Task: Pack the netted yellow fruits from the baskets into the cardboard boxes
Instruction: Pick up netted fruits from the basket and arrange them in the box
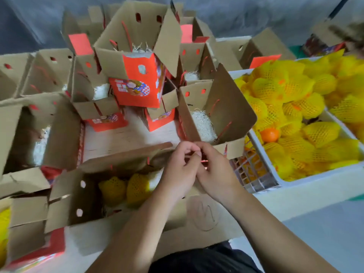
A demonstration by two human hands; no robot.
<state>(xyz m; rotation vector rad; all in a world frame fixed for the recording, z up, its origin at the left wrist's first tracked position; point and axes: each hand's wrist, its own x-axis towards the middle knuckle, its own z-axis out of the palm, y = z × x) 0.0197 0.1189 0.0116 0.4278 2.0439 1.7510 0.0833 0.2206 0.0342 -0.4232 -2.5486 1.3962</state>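
Observation:
An open cardboard box (72,201) sits right in front of me with two netted yellow fruits (126,188) lying inside on white shredded paper. Over its right end my left hand (179,170) and my right hand (214,174) meet, their fingers curled together and pinching something small and red at the box's flap; what it is I cannot tell. To the right, a white plastic basket (295,186) is heaped with netted yellow fruits (295,115), and one bare orange fruit (269,133) shows among them.
Several open cardboard boxes with red printed sides (137,81) and white shredded filling (202,125) crowd the table behind and to the left. A second basket of netted fruit (346,91) stands at the far right. More yellow netting (4,217) shows at the left edge.

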